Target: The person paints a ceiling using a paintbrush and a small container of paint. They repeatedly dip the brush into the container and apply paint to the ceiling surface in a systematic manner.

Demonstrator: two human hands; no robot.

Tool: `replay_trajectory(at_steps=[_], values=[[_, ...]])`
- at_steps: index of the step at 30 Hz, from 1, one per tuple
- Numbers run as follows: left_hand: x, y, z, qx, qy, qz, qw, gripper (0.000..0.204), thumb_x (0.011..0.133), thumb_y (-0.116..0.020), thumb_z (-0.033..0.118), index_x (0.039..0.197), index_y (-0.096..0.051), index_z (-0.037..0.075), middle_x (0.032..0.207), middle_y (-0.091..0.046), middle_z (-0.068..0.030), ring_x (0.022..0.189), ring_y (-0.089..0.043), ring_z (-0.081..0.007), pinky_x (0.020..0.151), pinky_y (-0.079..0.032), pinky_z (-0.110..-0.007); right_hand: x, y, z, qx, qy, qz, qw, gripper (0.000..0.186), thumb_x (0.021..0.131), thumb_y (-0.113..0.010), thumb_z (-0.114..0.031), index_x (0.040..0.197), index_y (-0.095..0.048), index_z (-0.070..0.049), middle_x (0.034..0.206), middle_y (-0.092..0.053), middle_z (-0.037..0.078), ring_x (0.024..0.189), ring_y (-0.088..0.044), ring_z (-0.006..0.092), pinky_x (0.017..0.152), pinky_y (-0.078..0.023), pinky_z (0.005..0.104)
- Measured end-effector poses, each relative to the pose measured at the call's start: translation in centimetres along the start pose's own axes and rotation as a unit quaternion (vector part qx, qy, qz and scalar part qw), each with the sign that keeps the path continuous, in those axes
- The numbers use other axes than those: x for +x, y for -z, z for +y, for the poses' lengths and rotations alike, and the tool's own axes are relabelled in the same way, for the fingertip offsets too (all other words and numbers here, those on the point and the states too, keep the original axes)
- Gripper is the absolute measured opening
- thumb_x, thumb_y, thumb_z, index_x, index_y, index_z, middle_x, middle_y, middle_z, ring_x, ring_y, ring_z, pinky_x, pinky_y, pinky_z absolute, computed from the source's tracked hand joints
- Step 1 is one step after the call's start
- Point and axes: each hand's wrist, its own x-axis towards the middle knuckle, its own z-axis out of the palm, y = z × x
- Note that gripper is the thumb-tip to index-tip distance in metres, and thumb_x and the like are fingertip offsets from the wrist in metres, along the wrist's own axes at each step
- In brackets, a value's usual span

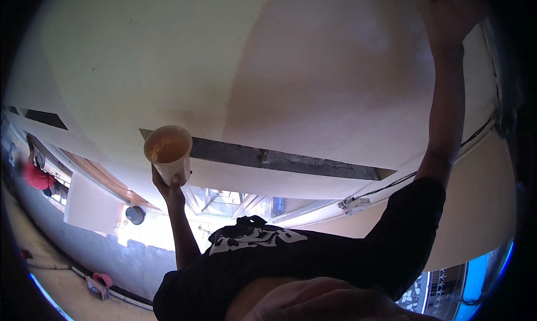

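Over at the far left, a person in a red top has an arm raised, small in the distance. Coming in from there, a pale flat rectangular panel stands at a slant, and below it in view a small pink bucket sits near a light-coloured pipe. A round dark-grey object shows just right of the panel, against the glare.

Now to the left hand: its fingers are wrapped around the lower part of a translucent whitish plastic tub, thumb pressed on the side. The tub is held up just in front of a long dark rectangular recess, covering part of its left end; its mouth is open to view and the inside looks tan, perhaps with some paste or liquid in it, hard to be sure in this light.

Beyond, a broad smooth off-white surface fills the upper view, and rightward across it spreads a darker beige patch. Low in the centre, the near black T-shirt with a white print.

And on the right, the bare arm stretches high to the right hand, at the patch's right side; its fingers run out of view, so their opening and any hold cannot be told. A thin black cable runs behind that arm.
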Motion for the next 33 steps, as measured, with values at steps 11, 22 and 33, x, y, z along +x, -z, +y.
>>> replay_trajectory(at_steps=[11,22,33], values=[[1.0,-0.8,1.5,0.014,-0.018,0.026,0.999,0.107,0.078,-0.075,0.064,0.154,-0.035,0.0,0.135,-0.052,-0.0212,0.12,-0.06,-0.037,0.08,-0.063,-0.048,-15.5,0.7,-23.1,0.427,-0.048,-0.279,0.859,0.029,0.085,-0.08,-0.019,0.108,-0.069,-0.006,0.106,-0.075,0.011,0.096,-0.076,0.0233,0.079,-0.066,0.0338],[0.4,0.4,-0.1,-0.027,-0.008,0.017,0.999,0.106,0.076,-0.079,0.058,0.153,-0.035,0.0,0.136,-0.05,-0.0204,0.118,-0.06,-0.0357,0.083,-0.064,-0.049,-7.3,-1.0,-8.5,0.082,-0.067,-0.016,0.994,0.017,0.092,-0.072,-0.002,0.108,-0.073,0.002,0.104,-0.075,0.014,0.087,-0.076,0.0225,0.072,-0.062,0.0278],[-1.2,4.7,-2.3,-0.033,0.003,0.053,0.998,0.113,0.077,-0.082,0.056,0.158,-0.023,0.005,0.145,-0.04,-0.0209,0.128,-0.053,-0.0396,0.087,-0.064,-0.053,-24.6,0.7,-35.0,0.289,-0.071,-0.27,0.916,0.03,0.083,-0.08,-0.016,0.111,-0.073,-0.014,0.113,-0.074,0.004,0.094,-0.075,0.0219,0.08,-0.066,0.0324]])
